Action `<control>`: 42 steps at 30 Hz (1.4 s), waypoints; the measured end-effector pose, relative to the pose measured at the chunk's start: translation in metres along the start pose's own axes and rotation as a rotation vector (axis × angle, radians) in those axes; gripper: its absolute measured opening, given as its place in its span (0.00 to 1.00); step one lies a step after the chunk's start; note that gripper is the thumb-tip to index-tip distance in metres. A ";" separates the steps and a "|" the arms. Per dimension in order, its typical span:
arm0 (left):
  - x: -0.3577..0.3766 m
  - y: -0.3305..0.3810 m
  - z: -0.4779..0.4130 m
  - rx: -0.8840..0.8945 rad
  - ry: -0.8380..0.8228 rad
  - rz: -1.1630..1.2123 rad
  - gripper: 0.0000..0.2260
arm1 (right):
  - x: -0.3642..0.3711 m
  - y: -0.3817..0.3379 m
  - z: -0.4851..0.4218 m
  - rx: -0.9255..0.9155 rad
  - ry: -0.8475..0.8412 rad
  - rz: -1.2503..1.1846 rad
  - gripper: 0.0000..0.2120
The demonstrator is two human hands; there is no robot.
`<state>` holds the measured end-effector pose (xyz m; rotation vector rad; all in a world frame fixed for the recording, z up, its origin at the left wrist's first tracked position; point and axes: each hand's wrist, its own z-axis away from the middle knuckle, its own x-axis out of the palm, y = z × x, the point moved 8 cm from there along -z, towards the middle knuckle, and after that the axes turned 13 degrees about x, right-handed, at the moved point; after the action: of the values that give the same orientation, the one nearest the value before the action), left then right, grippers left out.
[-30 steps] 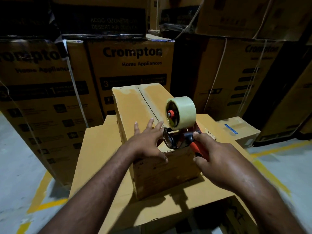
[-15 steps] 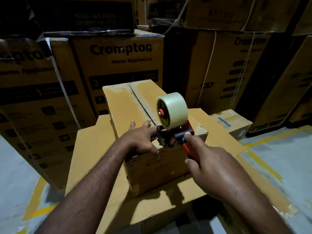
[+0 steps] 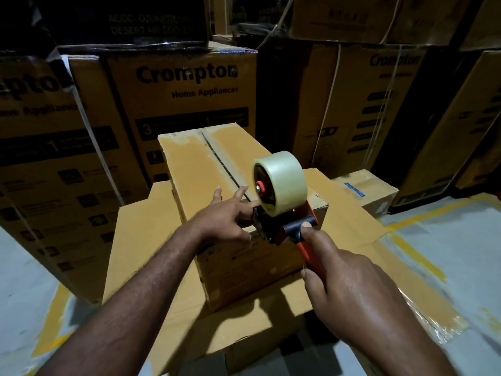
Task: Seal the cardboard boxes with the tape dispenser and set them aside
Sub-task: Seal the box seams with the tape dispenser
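1. Right-hand fingers [image 3: 307,275] are wrapped round the red handle of the tape dispenser [image 3: 279,229]. The thumb is laid up against the black neck above the handle. The grip is full, with the right hand [image 3: 352,294] at lower right of the frame.
2. Left-hand fingers [image 3: 240,192] are held mostly straight and spread on top of the cardboard box [image 3: 195,169], and nothing is gripped. The forefinger is stretched toward the dispenser's front plate. Contact there cannot be told through the blur. The left hand [image 3: 222,223] is at frame centre.
3. The dispenser is set at the near end of the box top, over the centre seam. The roll of clear tape [image 3: 284,180] is raised above it.
4. The seam is seen as a dark line running away toward upper centre.
5. The box is stood on a larger flat carton [image 3: 141,240], mid-frame.
6. A small carton [image 3: 376,191] with a blue label is seen at middle right.
7. Stacked cartons [image 3: 187,85] printed "Crompton Home Appliances" are ranged across the upper frame.
8. Grey floor [image 3: 461,240] with yellow lines is seen at both lower sides.
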<state>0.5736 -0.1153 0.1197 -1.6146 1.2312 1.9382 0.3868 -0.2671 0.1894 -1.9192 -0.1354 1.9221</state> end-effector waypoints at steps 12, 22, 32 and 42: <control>-0.003 0.038 0.003 0.003 -0.085 -0.124 0.29 | 0.035 0.035 0.020 0.055 -0.030 -0.082 0.32; 0.009 0.031 0.011 -0.134 0.057 0.077 0.26 | 0.061 0.048 0.004 -0.027 -0.040 -0.324 0.30; 0.007 0.032 0.014 -0.298 0.192 0.340 0.11 | 0.076 0.060 0.006 -0.080 -0.008 -0.255 0.30; 0.009 0.051 0.017 -0.366 0.117 0.197 0.24 | 0.088 0.084 0.023 -0.100 -0.025 -0.268 0.31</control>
<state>0.5235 -0.1342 0.1313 -1.8648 1.1676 2.3310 0.3492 -0.3070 0.0778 -1.8332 -0.4789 1.7893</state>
